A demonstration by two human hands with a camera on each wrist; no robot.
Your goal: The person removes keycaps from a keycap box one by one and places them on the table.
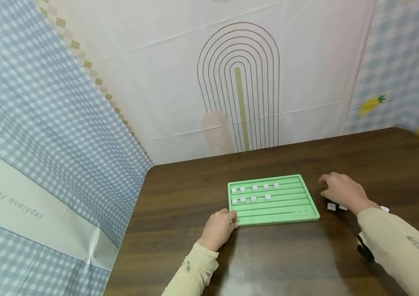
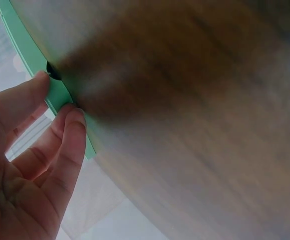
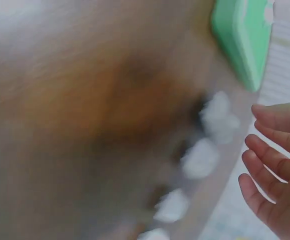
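A light green ridged tray [image 1: 274, 213] lies on the brown table. Small white keycap-like blocks stand in two rows on it, among them one block [image 1: 255, 188] in the back row. My left hand [image 1: 215, 229] pinches the tray's near left corner; in the left wrist view, thumb and fingertips meet at the green rim [image 2: 27, 42]. To the right of the tray, my right hand [image 1: 344, 192] hovers over loose white blocks [image 1: 331, 206]. Its fingers are relaxed and slightly bent, with nothing between them in the right wrist view, where a row of blurred blocks [image 3: 199, 159] shows beside them.
A black object [image 1: 364, 248] is partly hidden under the right sleeve [image 1: 398, 242]. Another white block [image 1: 385, 209] peeks out past the right forearm. Behind the table [image 1: 187, 181] hangs a printed cloth [image 1: 157, 82], with a checked curtain [image 1: 65, 123] on the left.
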